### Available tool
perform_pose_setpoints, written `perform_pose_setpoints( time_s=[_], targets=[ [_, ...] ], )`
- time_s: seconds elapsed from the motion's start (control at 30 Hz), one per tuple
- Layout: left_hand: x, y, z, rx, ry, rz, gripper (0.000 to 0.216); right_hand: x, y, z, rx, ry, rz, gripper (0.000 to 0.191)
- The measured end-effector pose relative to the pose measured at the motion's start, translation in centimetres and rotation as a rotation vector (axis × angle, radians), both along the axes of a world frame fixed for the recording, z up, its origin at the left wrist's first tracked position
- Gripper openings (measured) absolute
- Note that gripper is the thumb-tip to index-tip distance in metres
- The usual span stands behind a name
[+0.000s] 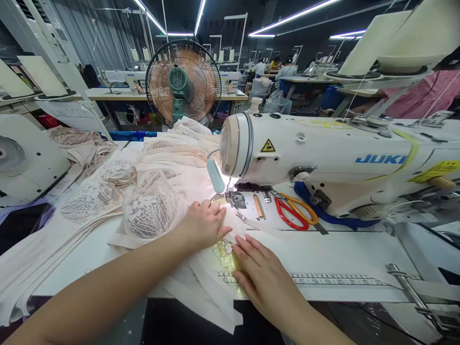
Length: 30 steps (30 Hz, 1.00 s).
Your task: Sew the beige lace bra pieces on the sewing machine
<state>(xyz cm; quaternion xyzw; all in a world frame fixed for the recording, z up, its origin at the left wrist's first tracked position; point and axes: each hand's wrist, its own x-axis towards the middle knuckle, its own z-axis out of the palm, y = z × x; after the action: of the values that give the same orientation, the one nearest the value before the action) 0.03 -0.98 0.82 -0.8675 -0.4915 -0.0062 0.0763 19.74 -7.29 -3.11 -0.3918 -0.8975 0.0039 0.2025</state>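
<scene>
A pale pink bra (pixel 153 211) with lace cups lies on the sewing machine bed, its fabric running up to the needle area. My left hand (pixel 205 224) rests on this fabric just in front of the presser foot (pixel 230 196), fingers bent and closed on the cloth. Near the fabric's front edge, my right hand (pixel 260 270) lies low with its fingers stretched out, fingertips touching the cloth. Its thumb is apart from the fingers. The white JUKI sewing machine (pixel 280 143) stands over the work, its lamp lit. The needle tip is too small to make out.
More lace bras (pixel 187 139) are heaped behind and to the left. Red- and orange-handled scissors (pixel 293 213) lie right of the needle, beside a small orange-handled tool (pixel 258 206). A printed ruler (pixel 323 280) runs along the table front. A fan (pixel 183 84) stands behind.
</scene>
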Motion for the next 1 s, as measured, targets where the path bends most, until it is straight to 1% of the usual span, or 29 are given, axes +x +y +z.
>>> perform_pose_setpoints(
  time_s=[0.13, 0.23, 0.57, 0.8, 0.9, 0.97, 1.0],
  targets=[
    [0.2, 1.2, 0.3, -0.039, -0.005, 0.037, 0.050, -0.7, 0.7, 0.3, -0.011, -0.019, -0.003, 0.037],
    [0.0, 2.0, 0.6, -0.074, 0.000, 0.035, 0.048, -1.0, 1.0, 0.5, -0.013, -0.040, -0.003, 0.037],
    [-0.9, 3.6, 1.3, -0.128, 0.027, -0.085, 0.042, -1.5, 1.1, 0.9, -0.056, -0.050, -0.005, 0.037],
    [-1.1, 4.5, 1.2, -0.107, 0.056, -0.111, 0.040, -1.8, 1.5, 0.9, -0.073, -0.038, -0.025, 0.038],
    [-0.8, 4.2, 1.4, -0.022, 0.067, -0.131, 0.033, -2.0, 1.9, 1.0, -0.082, -0.022, -0.030, 0.038],
    [-0.4, 3.1, 1.5, 0.031, 0.066, -0.195, 0.021, -2.2, 2.1, 1.1, -0.091, -0.001, -0.034, 0.037],
    [-0.2, 2.4, 1.5, 0.038, 0.061, -0.215, 0.018, -2.2, 2.1, 1.1, -0.095, 0.008, -0.035, 0.038]
  ],
)
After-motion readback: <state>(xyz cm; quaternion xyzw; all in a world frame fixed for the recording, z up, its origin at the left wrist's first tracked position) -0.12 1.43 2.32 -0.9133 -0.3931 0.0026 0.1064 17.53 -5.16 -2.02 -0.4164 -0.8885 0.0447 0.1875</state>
